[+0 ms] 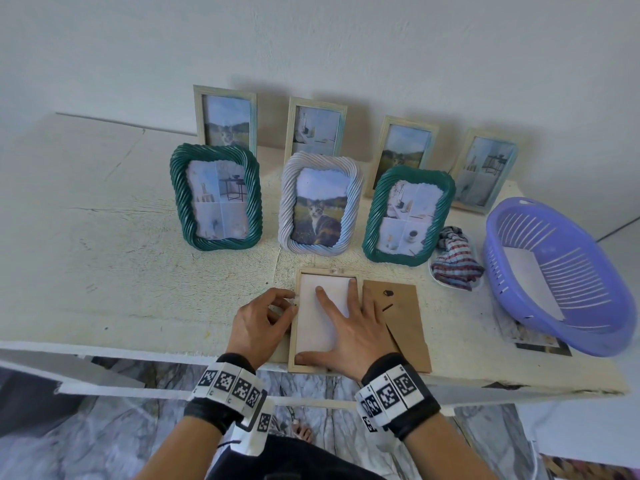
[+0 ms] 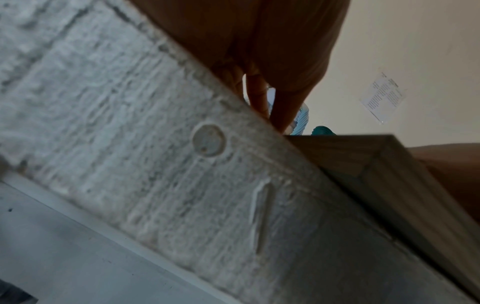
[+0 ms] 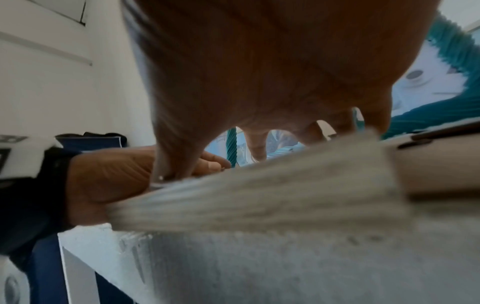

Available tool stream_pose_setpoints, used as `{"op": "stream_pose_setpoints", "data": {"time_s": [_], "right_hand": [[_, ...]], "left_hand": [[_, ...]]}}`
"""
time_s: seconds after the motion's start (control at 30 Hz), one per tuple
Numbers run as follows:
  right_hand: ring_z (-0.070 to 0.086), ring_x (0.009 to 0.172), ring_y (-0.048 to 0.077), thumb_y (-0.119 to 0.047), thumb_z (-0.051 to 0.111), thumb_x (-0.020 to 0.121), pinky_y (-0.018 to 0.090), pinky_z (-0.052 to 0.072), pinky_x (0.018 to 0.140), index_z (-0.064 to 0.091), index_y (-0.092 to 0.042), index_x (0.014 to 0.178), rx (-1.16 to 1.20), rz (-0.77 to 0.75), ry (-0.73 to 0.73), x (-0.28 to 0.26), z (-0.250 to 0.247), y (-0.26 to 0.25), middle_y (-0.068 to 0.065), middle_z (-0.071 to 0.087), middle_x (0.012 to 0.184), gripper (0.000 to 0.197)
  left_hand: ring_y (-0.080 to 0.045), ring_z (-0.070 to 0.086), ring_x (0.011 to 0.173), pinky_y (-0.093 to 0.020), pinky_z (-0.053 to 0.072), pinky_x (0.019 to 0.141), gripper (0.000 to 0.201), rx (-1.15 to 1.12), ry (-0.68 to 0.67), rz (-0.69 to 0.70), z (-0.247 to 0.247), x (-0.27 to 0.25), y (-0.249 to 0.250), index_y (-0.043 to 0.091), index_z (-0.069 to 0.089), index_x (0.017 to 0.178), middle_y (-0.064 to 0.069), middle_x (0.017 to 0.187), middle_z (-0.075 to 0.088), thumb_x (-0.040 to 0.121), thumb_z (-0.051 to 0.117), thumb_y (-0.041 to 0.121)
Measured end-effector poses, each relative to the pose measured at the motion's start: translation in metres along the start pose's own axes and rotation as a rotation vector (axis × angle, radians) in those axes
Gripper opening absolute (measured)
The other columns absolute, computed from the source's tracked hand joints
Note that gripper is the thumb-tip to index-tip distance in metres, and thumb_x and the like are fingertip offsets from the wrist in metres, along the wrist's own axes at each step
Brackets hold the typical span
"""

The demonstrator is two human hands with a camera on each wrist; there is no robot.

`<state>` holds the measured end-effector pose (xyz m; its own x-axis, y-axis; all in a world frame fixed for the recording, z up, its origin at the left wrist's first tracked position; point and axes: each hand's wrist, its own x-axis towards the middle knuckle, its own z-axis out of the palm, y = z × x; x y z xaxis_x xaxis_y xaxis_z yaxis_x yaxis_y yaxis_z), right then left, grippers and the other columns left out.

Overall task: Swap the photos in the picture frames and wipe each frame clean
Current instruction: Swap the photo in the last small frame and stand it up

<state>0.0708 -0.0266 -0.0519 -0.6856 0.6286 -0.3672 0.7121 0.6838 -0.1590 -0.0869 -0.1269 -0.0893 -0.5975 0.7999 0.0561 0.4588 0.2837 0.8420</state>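
Right hand [image 1: 349, 327] flat on face-down frame [image 1: 293, 344]

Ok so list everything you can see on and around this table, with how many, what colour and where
Table: one, cream, under everything.
Flat frames: four, pale wood, upright in the back row.
Rope frames: three, two green and one white, upright in the middle row.
Open frame: one, pale wood, face down at the front edge.
White sheet: one, inside the open frame.
Backing board: one, brown, right of the open frame.
Cloth: one, striped, beside the basket.
Basket: one, purple, far right.
Left hand: at the open frame's left edge.
Right hand: flat on the sheet.
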Motion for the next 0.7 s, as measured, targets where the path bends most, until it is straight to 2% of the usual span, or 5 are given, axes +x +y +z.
{"op": "stream_pose_setpoints", "data": {"time_s": [0.23, 0.47, 0.57, 0.7], "right_hand": [[-0.012, 0.143, 0.046, -0.091, 0.047, 0.059, 0.053, 0.002, 0.117, -0.015, -0.044, 0.147, 0.036, 0.000, -0.033, 0.0005, -0.0058, -0.0049, 0.022, -0.015, 0.157, 0.118], [-0.008, 0.144, 0.043, -0.093, 0.048, 0.056, 0.052, 0.002, 0.117, -0.010, -0.043, 0.148, 0.047, 0.001, -0.001, -0.0014, -0.0061, -0.0033, 0.019, -0.012, 0.158, 0.119], [-0.007, 0.144, 0.042, -0.094, 0.047, 0.054, 0.052, 0.002, 0.117, -0.011, -0.045, 0.147, 0.024, -0.017, 0.034, -0.0015, -0.0054, -0.0007, 0.019, -0.017, 0.157, 0.120], [-0.012, 0.143, 0.043, -0.096, 0.044, 0.052, 0.053, 0.000, 0.116, -0.015, -0.044, 0.146, 0.012, -0.020, -0.001, 0.0032, -0.0037, 0.0015, 0.021, -0.021, 0.156, 0.123]], "left_hand": [[-0.006, 0.063, 0.061, -0.023, 0.051, 0.062, 0.016, -0.009, -0.003, -0.010, 0.0003, 0.0000, 0.0005, 0.029, 0.066, 0.100, 0.016, 0.079, 0.067, 0.086, 0.070, 0.023], [-0.006, 0.062, 0.061, -0.023, 0.052, 0.061, 0.016, -0.013, 0.003, -0.015, 0.0001, -0.0006, 0.0019, 0.030, 0.066, 0.099, 0.015, 0.079, 0.067, 0.085, 0.071, 0.023], [-0.006, 0.062, 0.060, -0.024, 0.052, 0.061, 0.016, -0.021, 0.007, -0.019, 0.0004, 0.0001, 0.0011, 0.028, 0.067, 0.100, 0.014, 0.079, 0.067, 0.086, 0.071, 0.024], [-0.007, 0.062, 0.060, -0.024, 0.052, 0.062, 0.016, -0.014, 0.004, -0.018, 0.0008, -0.0012, 0.0028, 0.028, 0.067, 0.100, 0.015, 0.079, 0.067, 0.086, 0.071, 0.023]]}}
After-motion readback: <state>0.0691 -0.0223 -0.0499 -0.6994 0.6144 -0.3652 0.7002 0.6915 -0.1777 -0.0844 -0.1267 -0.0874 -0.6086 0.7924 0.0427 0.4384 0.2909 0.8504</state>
